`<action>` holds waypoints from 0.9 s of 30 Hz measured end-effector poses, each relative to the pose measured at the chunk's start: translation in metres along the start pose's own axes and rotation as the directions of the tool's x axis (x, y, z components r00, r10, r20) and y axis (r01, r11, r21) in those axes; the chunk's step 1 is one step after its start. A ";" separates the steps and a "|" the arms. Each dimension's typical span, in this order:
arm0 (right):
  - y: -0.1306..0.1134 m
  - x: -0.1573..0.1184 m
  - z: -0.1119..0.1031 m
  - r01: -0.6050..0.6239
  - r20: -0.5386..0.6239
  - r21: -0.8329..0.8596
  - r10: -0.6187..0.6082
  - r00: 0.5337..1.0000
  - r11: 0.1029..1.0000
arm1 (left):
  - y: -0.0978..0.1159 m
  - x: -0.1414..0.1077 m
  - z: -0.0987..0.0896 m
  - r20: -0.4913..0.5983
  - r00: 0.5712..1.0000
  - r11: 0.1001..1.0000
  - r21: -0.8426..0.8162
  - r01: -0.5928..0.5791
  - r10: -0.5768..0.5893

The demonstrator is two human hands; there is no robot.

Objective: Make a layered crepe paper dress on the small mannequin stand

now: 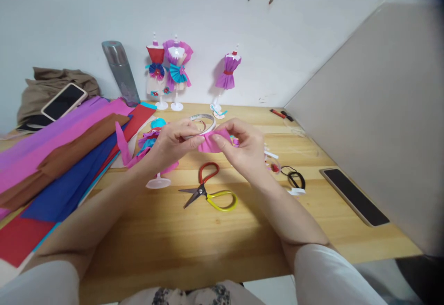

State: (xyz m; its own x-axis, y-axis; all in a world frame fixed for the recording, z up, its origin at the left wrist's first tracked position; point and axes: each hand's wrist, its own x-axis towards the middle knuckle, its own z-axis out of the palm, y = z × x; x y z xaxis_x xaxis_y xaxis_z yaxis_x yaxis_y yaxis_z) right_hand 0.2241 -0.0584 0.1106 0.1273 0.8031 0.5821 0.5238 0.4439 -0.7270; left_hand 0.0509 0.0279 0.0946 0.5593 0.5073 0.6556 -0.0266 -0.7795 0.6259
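Between both hands, above the table, is a small gathered piece of pink crepe paper (209,143). My left hand (177,140) pinches its left end between thumb and fingers. The right end is pinched by my right hand (242,145). Behind the paper shows a roll of tape (204,122), partly hidden by the left fingers; whether they touch it I cannot tell. Scissors (204,191) with one red and one yellow handle lie spread on the wood below the hands. Past my left wrist, colourful crepe pieces (145,145) cover a dress form whose white base (158,182) shows.
Crepe paper sheets (79,157) are piled at left, near a phone (64,103), brown cloth (64,80) and bottle (121,71). Several dressed mini mannequins (227,73) stand by the wall. At right lie a black hair tie (296,180), another phone (355,196) and a red-black item (280,114).
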 end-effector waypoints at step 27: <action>-0.001 0.001 -0.002 -0.003 0.101 0.037 -0.001 0.995 0.999 | 0.002 -0.003 0.007 -0.033 0.998 0.986 -0.162 0.048 -0.054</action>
State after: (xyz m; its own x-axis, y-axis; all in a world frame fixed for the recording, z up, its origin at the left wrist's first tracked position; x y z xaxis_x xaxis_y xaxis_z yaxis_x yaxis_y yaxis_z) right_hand 0.2259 -0.0587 0.1129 0.0411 0.8385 0.5433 0.4917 0.4564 -0.7416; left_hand 0.0549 0.0223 0.0902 0.5323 0.5606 0.6343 -0.1337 -0.6842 0.7170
